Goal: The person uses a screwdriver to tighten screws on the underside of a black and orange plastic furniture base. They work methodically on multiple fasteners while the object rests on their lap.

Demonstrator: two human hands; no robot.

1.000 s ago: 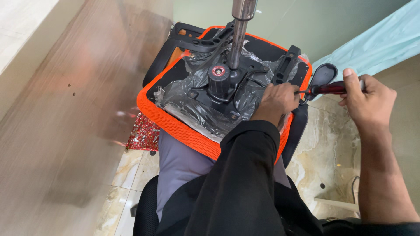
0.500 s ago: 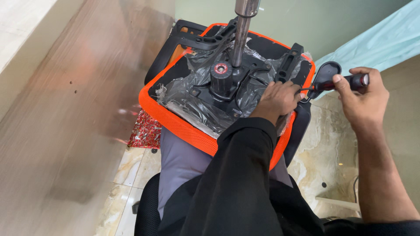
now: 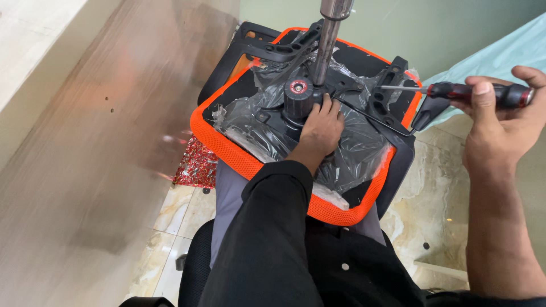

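2 hands work at an upturned orange chair seat (image 3: 239,156) (plastic-wrapped): left hand (image 3: 319,132) lies flat, fingers spread, beside its black mechanism (image 3: 298,98); right hand (image 3: 500,122) grips a screwdriver (image 3: 455,91) just off the seat's right edge.

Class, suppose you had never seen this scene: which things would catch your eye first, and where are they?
The upturned orange mesh chair seat fills the middle, its black underside wrapped in clear crinkled plastic. The left hand presses beside the black round mechanism under the upright metal column. At right, the right hand holds a red-and-black-handled screwdriver.
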